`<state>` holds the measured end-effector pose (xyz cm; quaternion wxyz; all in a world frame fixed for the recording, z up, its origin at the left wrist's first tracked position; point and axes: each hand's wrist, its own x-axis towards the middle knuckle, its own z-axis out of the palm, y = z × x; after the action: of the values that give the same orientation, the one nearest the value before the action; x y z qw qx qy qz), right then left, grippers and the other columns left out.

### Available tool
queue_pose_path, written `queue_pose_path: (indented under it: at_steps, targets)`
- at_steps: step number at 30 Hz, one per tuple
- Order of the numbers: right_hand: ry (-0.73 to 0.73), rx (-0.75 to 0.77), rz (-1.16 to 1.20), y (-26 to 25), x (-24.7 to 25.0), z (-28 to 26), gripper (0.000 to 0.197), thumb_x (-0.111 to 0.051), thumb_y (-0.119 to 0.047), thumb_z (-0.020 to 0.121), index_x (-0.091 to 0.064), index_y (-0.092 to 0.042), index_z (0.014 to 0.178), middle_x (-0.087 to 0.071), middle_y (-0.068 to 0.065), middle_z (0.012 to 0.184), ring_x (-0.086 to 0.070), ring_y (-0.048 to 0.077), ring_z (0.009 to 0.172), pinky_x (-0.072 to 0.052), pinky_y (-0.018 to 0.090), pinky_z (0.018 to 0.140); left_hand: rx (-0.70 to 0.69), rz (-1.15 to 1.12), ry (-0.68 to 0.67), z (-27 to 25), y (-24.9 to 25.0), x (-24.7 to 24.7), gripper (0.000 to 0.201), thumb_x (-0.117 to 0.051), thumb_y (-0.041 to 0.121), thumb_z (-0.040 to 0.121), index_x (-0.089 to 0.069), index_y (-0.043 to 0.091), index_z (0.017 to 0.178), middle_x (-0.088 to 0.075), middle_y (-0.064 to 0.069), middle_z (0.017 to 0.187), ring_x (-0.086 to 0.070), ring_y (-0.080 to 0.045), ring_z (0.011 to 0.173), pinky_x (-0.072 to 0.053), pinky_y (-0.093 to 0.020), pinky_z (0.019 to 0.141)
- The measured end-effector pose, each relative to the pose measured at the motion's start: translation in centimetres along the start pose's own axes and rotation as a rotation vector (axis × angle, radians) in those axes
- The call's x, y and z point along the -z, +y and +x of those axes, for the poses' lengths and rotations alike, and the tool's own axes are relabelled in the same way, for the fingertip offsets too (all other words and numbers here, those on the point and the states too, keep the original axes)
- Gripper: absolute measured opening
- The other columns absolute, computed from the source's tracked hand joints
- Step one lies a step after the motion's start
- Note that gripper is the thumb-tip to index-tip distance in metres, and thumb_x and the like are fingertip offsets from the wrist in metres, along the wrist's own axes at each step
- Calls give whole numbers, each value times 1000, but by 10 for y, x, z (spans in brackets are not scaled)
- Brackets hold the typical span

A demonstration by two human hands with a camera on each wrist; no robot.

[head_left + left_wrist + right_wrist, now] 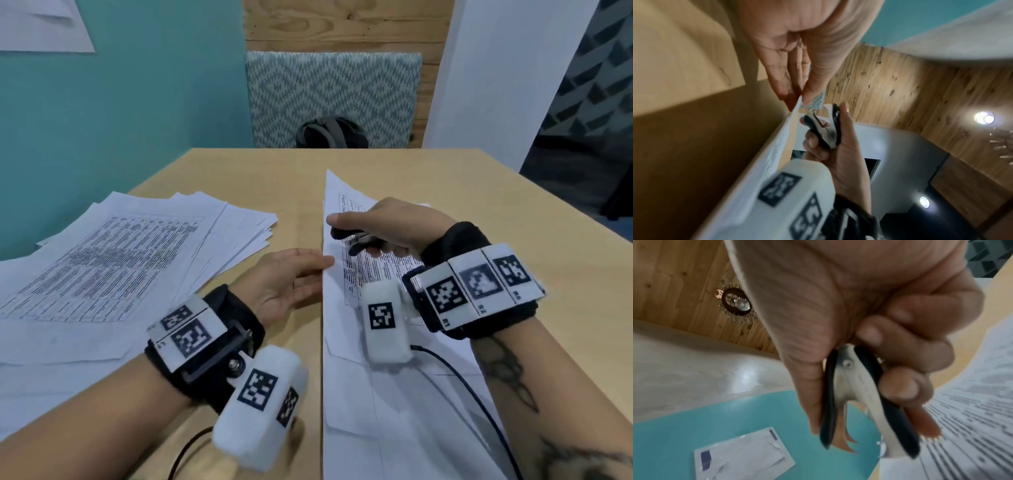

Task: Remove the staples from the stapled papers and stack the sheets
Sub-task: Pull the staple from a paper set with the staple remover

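Note:
A printed sheet (359, 394) lies on the right half of the wooden table (267, 171), its left edge raised. My left hand (308, 270) reaches that edge from the left. In the left wrist view its thumb and fingers (807, 91) pinch the paper's edge (777, 146). Over the upper part of the sheet, my right hand (376, 222) grips a black and silver staple remover (346, 236) between thumb and curled fingers. The right wrist view shows the remover (859, 402) with its metal claws slightly parted, next to the printed sheet (972, 402). I see no staple.
A loose pile of printed sheets (120, 257) covers the table's left side. Beyond the far edge stands a chair with a patterned back (332, 92), a black bag (330, 133) on its seat. A black cable (462, 380) crosses the near right papers.

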<state>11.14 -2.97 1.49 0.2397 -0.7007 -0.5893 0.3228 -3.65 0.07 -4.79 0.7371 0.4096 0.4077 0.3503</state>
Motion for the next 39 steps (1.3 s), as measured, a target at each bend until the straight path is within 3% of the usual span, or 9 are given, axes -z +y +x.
queue_pose_path:
  at_steps: [5,8,14,18,23,26,30,33,39]
  targets:
    - [-9,-7,3,4,-12,2,35,-61,-53,82,-70,-24,64,-40,-3,44,-28,5,26,-20,13,30,-35,-12,-30,1,-5,5,9,-59,-2,83,-61,6,86,-71,-7,78,-68,-12,62,-58,-20,63]
    - [-16,-7,17,6,-14,3,40,-61,-55,80,-70,-26,54,-40,-2,46,-26,6,28,-20,14,32,-64,28,-21,0,-6,6,12,-61,-1,82,-60,10,83,-68,-4,81,-64,-10,66,-55,-18,65]
    - [-27,-12,75,6,-15,3,46,-61,-49,83,-64,-24,45,-45,-7,32,-29,4,28,-20,12,31,-77,48,15,-1,-4,7,17,-64,-1,79,-61,15,83,-68,3,68,-61,-3,53,-51,-11,50]
    - [-10,-15,73,8,-16,3,47,-63,-52,79,-63,-34,36,-49,-8,35,-34,7,39,-22,14,36,-71,32,20,0,-5,7,18,-64,-1,79,-61,16,85,-67,1,72,-60,-4,57,-52,-11,53]
    - [-8,-15,57,10,-15,3,40,-65,-53,77,-69,-25,47,-51,-6,38,-31,3,30,-23,14,35,-71,14,19,-1,-5,7,18,-62,-3,80,-59,14,86,-64,-1,75,-58,-6,62,-52,-13,57]
    - [-6,-14,34,10,-16,3,42,-65,-54,76,-68,-28,44,-47,-8,33,-32,4,32,-23,18,41,-70,4,15,0,-6,6,18,-62,-2,80,-60,13,88,-64,-3,80,-58,-9,69,-54,-14,62]
    - [-12,-6,51,10,-16,3,37,-66,-57,74,-71,-31,47,-51,1,54,-33,12,45,-22,21,43,-73,-5,10,0,-6,6,18,-62,-3,79,-60,12,91,-65,-4,82,-59,-10,70,-54,-15,62]
    - [-18,-12,70,11,-16,3,40,-66,-56,74,-69,-29,44,-50,5,58,-31,11,41,-21,19,40,-73,-19,1,0,-5,6,18,-61,-2,80,-61,10,94,-67,-3,80,-63,-7,65,-55,-15,62]
    - [-22,-5,144,12,-17,5,43,-66,-49,78,-67,-21,45,-59,6,66,-37,9,41,-21,16,38,-56,-91,-34,1,-5,7,37,-60,-3,80,-57,0,118,-67,-13,98,-65,-15,77,-56,-19,69]
